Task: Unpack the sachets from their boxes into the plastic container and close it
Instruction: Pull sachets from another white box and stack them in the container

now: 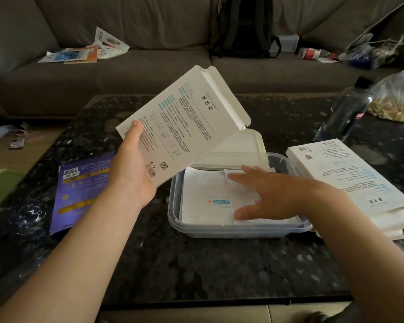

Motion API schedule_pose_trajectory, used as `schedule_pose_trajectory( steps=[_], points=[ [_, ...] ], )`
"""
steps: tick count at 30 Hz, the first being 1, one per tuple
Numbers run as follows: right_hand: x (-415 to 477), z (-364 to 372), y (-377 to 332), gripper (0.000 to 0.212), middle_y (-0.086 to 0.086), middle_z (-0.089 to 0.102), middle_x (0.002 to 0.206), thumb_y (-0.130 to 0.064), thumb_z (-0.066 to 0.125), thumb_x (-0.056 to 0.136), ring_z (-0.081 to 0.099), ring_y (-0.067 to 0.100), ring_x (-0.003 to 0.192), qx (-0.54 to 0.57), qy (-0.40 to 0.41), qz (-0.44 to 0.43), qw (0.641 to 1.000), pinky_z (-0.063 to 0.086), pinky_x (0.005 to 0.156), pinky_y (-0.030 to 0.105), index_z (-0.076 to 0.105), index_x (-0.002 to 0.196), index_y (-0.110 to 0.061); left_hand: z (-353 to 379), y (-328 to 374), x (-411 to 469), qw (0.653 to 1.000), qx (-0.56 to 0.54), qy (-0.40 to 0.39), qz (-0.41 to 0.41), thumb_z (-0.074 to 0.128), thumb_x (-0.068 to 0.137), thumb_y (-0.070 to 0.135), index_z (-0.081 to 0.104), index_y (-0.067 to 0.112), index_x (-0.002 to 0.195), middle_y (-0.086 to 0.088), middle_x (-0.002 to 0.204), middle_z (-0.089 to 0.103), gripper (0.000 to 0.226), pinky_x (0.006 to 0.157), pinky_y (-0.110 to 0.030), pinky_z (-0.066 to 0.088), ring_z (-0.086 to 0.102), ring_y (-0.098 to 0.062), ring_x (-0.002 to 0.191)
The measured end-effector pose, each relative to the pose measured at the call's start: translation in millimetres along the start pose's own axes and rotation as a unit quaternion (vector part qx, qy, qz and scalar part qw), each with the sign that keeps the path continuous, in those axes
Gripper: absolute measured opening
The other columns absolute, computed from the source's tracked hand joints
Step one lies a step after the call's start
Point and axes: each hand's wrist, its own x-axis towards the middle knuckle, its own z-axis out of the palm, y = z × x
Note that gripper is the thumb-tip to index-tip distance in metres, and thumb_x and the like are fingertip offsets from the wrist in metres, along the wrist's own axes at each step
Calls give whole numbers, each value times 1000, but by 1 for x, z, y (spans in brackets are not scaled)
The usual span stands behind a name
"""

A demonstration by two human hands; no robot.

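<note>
- The left hand (131,169) is clamped on the lower corner of a white box (184,122), with the thumb on the printed face and the fingers behind it.
- The box is held tilted above the table (196,264), its end flap open at the upper, far end.
- The plastic container (219,226) sits near the middle of the table, uncovered, with white sachets (205,192) lying flat inside.
- The right hand (273,194) is spread over the sachets with the fingers straight and apart. It grips nothing, and blur hides whether it presses down.
- A white lid (243,145) lies at the container's far edge.
- A stack of boxes (350,178) lies just beside the container, toward the right edge.
- A purple packet (79,190) lies toward the left edge.
- A dark bottle (345,113) and a plastic bag (397,99) stand at the far right corner.
</note>
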Motion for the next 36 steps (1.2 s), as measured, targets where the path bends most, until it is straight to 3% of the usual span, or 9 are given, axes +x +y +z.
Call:
schedule_pose_trajectory(
  steps=[3, 14, 21, 24, 26, 29, 31, 33, 36],
  points=[
    [6, 5, 1, 95, -13, -13, 167, -74, 51, 85, -1, 20, 155, -34, -27, 0, 999, 15, 122, 50, -6, 155, -47, 0, -1, -1, 1000, 8, -4, -3, 49, 103, 61, 72, 40, 124, 5, 115, 79, 37, 85, -43, 62, 74, -23, 111],
    [6, 2, 7, 96, -11, -14, 167, -73, 53, 85, -6, 20, 155, -40, -39, 33, 998, 13, 122, 52, -7, 155, -47, -3, -5, 0, 999, 28, -28, -5, 48, 102, 63, 71, 42, 125, 1, 121, 77, 38, 99, -54, 57, 71, -28, 118],
    [4, 3, 4, 95, -10, -13, 167, -72, 52, 86, -3, 22, 155, -50, -34, 30, 998, 15, 122, 52, -6, 156, -45, -1, -6, -1, 999, 31, -31, -9, 49, 103, 60, 72, 41, 123, 2, 118, 78, 36, 91, -48, 60, 72, -26, 114],
    [4, 3, 7, 92, -11, 0, 168, -70, 56, 86, 11, 22, 154, -26, -24, 24, 999, 21, 121, 49, 2, 157, -44, -2, -6, -1, 999, 40, -34, -4, 49, 102, 62, 71, 42, 124, 2, 119, 78, 37, 91, -47, 60, 71, -27, 116],
    [1, -4, 10, 79, -10, 26, 162, -59, 63, 88, 33, 20, 146, 41, 33, 28, 998, 31, 117, 45, 23, 154, -42, -3, -6, 0, 999, 42, -26, 0, 50, 101, 62, 72, 42, 124, 3, 119, 78, 38, 95, -49, 58, 71, -26, 116],
    [-8, -26, 12, 25, -7, 67, 119, -21, 64, 94, 65, 16, 111, 179, 256, 11, 950, 53, 95, 33, 63, 116, -33, -3, -5, 3, 999, 45, -11, 6, 53, 99, 64, 73, 42, 123, 4, 120, 78, 38, 98, -53, 57, 71, -26, 117],
    [-19, -38, 6, 20, -7, 72, 91, -9, 62, 94, 72, 11, 82, 277, 378, -7, 884, 61, 78, 30, 68, 92, -28, -3, -6, 3, 998, 54, 1, 12, 55, 98, 64, 74, 41, 120, 4, 119, 78, 37, 100, -56, 56, 71, -27, 117],
    [-28, -44, -4, 17, -4, 73, 84, -6, 62, 95, 74, 11, 71, 362, 423, -44, 829, 63, 68, 30, 69, 90, -21, -1, -7, 3, 998, 62, 11, 16, 55, 98, 63, 77, 41, 113, 6, 114, 79, 34, 102, -58, 54, 71, -27, 114],
    [-34, -43, -17, 12, 0, 74, 87, -5, 60, 97, 75, 16, 71, 437, 392, -77, 806, 64, 68, 34, 69, 93, -12, 3, -9, 0, 997, 71, 14, 26, 56, 99, 60, 78, 40, 106, 6, 110, 80, 30, 101, -58, 54, 72, -27, 111]
  ],
)
